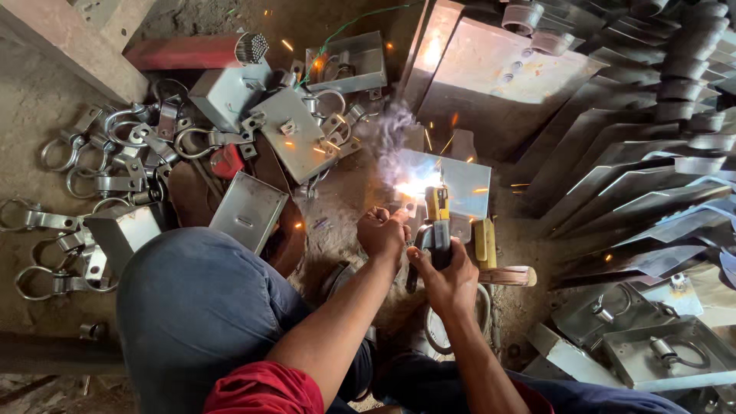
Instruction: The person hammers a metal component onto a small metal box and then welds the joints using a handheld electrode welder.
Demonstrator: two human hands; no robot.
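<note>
Down on the floor, I saw my right hand [445,270] clamped around the yellow-and-black electrode holder [437,222], its tip sparking against the steel plate [460,188]. My left hand [381,231] sat fisted just beside it, closed, though I could not tell on what. Metal boxes [249,208] and ring clamps [69,153] lay well left.

The right hand [448,277] grips a welding holder [437,222] of yellow and black matt plastic. Just beyond the grip stands a small box [448,188] of smooth grey sheet metal (glossy where the arc lights it). Beside the left hand [382,232], left of the grip, lie bright metal ring clamps [92,165] on rough, dusty ground [34,100].
</note>
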